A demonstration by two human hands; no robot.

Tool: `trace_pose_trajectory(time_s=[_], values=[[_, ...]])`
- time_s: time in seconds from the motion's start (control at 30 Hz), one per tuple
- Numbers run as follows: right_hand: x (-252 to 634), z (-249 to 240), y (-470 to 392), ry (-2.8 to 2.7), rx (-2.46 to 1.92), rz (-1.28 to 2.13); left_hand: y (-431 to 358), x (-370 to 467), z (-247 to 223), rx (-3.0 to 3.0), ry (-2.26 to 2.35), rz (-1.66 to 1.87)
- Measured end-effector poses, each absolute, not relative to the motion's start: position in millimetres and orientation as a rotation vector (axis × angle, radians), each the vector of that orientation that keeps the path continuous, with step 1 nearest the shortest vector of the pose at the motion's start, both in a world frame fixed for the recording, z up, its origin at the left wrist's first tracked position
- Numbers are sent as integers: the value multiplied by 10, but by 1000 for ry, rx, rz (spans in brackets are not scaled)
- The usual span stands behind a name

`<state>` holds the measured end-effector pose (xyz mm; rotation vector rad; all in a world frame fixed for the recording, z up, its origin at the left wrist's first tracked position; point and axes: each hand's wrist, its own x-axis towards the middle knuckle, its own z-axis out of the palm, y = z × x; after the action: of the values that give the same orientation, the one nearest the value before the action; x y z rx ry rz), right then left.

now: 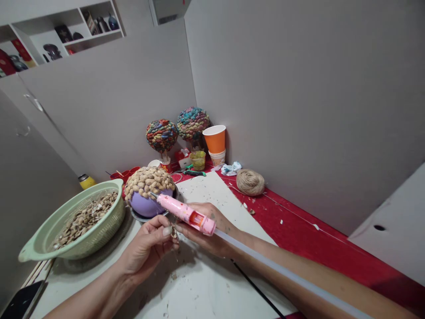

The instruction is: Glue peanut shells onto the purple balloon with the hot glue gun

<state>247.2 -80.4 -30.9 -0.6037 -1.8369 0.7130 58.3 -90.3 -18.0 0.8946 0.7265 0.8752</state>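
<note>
My right hand (217, 243) is wrapped around a pink hot glue gun (177, 208), with a long translucent glue stick (282, 261) running out of its back end. The gun's metal nozzle points up and left, in front of the purple ball (146, 204), whose upper part is covered in peanut shells (149, 179). Between its thumb and fingers, my left hand (148, 243) pinches a small broken piece of peanut shell (174, 234). Fingertips of my right hand are close beside that piece; whether they touch it I cannot tell.
A green colander (116, 208) of shells stands on the left, near a phone (21, 301). Behind are two colourful balls (161, 135), an orange cup (215, 141), pliers (194, 173) and a twine ball (250, 182). A black cord (255, 288) crosses the white board (199, 283).
</note>
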Motion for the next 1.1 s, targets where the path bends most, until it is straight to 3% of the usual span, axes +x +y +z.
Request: trace_pose_trajectory(time_s=[0.2, 0.5, 1.1], values=[[2462, -300, -784, -1858, -594, 635, -935, 600, -179, 932, 755, 935], [2487, -322, -808, -1832, -646, 849, -938, 586, -164, 862, 738, 893], [2490, -329, -801, -1839, -627, 930, -943, 590, -156, 835, 716, 864]])
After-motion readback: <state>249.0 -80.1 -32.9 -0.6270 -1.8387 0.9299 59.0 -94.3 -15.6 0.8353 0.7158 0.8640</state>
